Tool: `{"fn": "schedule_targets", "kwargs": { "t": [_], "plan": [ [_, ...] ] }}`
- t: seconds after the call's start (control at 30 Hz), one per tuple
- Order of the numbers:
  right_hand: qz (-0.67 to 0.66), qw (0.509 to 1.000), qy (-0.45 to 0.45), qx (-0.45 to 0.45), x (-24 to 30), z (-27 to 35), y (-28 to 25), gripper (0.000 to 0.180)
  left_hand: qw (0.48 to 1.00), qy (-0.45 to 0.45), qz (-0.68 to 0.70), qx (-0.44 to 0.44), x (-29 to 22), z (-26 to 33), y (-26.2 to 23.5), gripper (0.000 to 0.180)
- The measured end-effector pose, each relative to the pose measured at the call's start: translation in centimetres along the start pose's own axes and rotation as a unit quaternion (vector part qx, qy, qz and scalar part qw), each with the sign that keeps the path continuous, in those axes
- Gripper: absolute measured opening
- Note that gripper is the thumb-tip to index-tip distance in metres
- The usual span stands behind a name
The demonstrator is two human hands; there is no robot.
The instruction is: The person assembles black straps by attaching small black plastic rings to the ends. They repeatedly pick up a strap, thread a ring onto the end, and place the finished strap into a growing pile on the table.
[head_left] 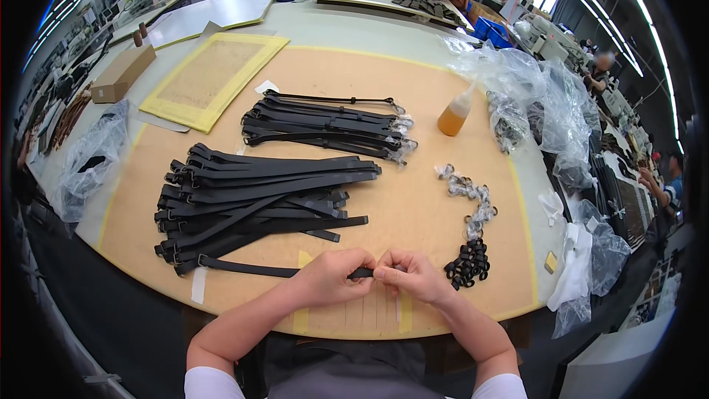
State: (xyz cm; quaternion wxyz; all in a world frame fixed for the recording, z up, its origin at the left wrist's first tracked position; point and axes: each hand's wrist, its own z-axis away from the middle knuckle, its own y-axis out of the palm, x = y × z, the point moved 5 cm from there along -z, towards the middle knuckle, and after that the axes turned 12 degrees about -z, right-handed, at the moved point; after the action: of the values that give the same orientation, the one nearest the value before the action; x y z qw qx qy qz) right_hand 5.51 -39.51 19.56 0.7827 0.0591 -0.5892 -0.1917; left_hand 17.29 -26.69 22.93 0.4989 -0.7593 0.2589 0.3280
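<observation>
One black strap (251,267) with a buckle at its left end lies along the table's near side. My left hand (336,277) is closed around it near its right end. Beside it, my right hand (410,277) pinches the strap's tip; whether a small loop is also between these fingers is hidden. A heap of similar buckled straps (273,174) lies beyond my left hand. To the right of my right hand sits a small pile of black loops (467,264). Metal rings in clear plastic (476,196) trail away behind the loops.
Farther back lies a bundle of straps with plastic-wrapped ends (321,125). A bottle of amber liquid (453,114) stands right of it. Clear plastic bags (554,103) crowd the right edge. A yellow-edged board (214,77) and cardboard box (122,74) are far left. Other people work beyond.
</observation>
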Motion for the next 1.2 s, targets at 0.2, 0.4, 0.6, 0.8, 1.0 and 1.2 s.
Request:
{"fn": "schedule_targets", "kwargs": {
  "t": [0.2,0.4,0.6,0.8,1.0,1.2],
  "plan": [
    [0.002,1.000,0.006,0.004,-0.3,0.0,0.0,0.030,0.999,0.006,-0.039,-0.008,0.0,0.2,0.3,0.022],
    [0.039,0.997,0.013,0.061,-0.2,-0.2,-0.1,0.025,0.996,0.037,-0.081,-0.017,0.0,0.3,0.7,0.021],
    [0.160,0.980,0.003,0.116,0.1,0.1,0.0,0.032,0.995,0.056,-0.080,-0.015,-0.2,0.4,0.9,0.020],
    [0.120,0.985,-0.072,0.098,0.3,0.3,1.1,0.030,0.999,0.021,-0.007,0.030,-0.7,0.2,0.1,0.021],
    [0.069,0.992,-0.058,0.092,-0.4,0.3,1.5,0.023,0.996,-0.010,0.065,0.062,-0.2,0.4,-0.1,0.023],
    [0.014,0.989,-0.128,0.067,-0.7,0.3,2.8,0.030,0.993,-0.010,0.082,0.080,-0.5,0.5,-0.2,0.032]
  ]
}}
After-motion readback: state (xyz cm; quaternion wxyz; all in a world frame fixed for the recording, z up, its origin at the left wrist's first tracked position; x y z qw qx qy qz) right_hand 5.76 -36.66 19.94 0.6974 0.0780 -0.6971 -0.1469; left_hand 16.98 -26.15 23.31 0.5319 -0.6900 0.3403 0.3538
